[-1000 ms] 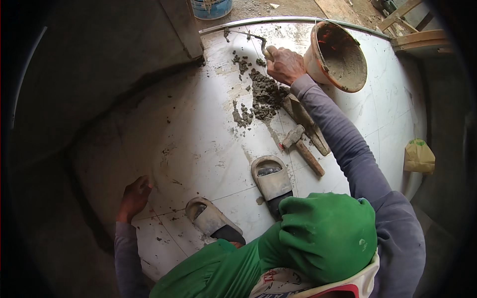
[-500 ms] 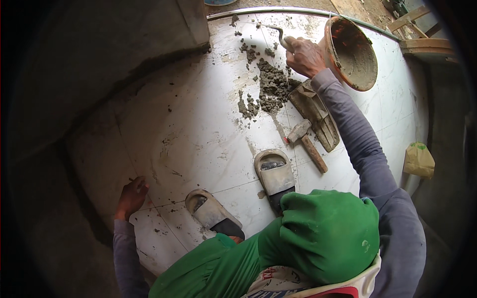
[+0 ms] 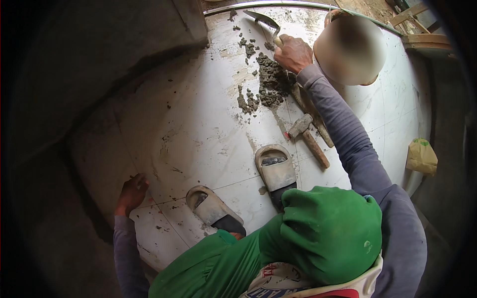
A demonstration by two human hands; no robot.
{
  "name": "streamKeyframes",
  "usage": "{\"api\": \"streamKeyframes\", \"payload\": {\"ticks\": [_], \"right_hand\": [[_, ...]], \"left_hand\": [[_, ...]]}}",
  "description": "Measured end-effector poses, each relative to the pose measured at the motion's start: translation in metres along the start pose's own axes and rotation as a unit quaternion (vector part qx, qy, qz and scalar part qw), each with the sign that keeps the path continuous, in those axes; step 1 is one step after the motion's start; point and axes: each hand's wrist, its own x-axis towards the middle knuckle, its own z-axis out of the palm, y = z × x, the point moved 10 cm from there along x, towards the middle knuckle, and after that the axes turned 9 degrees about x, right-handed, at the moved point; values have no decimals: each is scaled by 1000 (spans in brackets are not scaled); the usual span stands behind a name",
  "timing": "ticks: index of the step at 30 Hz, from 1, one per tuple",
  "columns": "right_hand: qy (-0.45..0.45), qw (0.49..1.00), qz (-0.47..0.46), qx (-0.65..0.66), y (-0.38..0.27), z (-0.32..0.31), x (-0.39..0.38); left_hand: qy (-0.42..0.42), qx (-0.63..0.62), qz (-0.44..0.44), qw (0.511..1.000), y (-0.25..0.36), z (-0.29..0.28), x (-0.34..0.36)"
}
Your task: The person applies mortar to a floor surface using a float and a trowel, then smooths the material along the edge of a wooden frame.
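At the top of the picture, my right hand [image 3: 293, 53] grips the handle of a trowel [image 3: 263, 20], its dark blade over the white tiles beside scattered lumps. A pile of grey mortar [image 3: 271, 79] lies below that hand. Under my right forearm are a long mortar-stained tool [image 3: 323, 131], partly hidden, and a hammer [image 3: 313, 146] with a wooden handle. My left hand [image 3: 131, 191] is low at the left, fingers curled at the floor; what they hold, if anything, is unclear.
A bucket [image 3: 348, 52], blurred, stands right of my right hand. Sandalled feet [image 3: 276, 171] are below me. A yellowish bag [image 3: 421, 156] is at the right. A concrete wall [image 3: 104, 39] is at the left, a metal threshold [image 3: 310, 7] and wooden pieces [image 3: 425, 40] at the top.
The trowel has risen slightly in the picture and turned, showing more of its blade. My right hand has moved a little with it. My left hand has barely shifted.
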Motion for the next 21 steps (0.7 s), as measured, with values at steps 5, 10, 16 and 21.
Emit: {"api": "streamKeyframes", "payload": {"ticks": [5,10,16,21], "right_hand": [[1,1000,24,-17,6,-2,-7],[-6,1000,28,-9,5,-4,-14],[3,999,46,-25,17,0,-8],[-3,999,0,-44,-24,10,5]], "left_hand": [[11,-1,4,1000,10,-8,2],[18,-4,2,1000,11,-9,4],[23,-33,7,999,14,-9,3],[20,-22,-1,1000,7,-4,1]]}}
